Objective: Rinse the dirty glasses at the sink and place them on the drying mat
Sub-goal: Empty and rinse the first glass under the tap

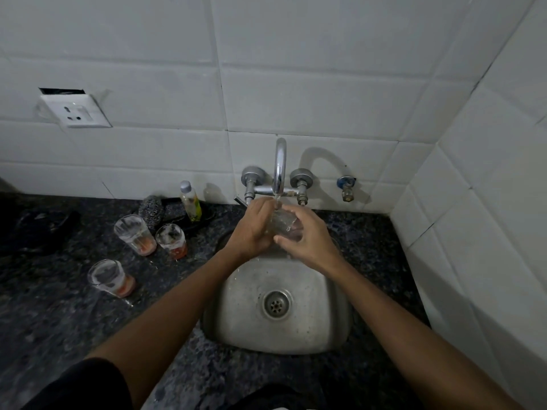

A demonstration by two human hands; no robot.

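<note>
Wall socket [77, 111] on white tile at far left; below it on the dark speckled counter [74, 315], three dirty glasses with orange residue: one nearest [111, 278], one taller behind [135, 234], one smaller just beside that [172, 241], with a scrubber [151, 211] and small bottle [191, 201] behind. Centre, over the steel sink [296, 329]: left hand [254, 229] curled around a clear glass [282, 224], right hand [307, 241] gripping its other side. Glass held directly under the running tap [279, 167].
</note>
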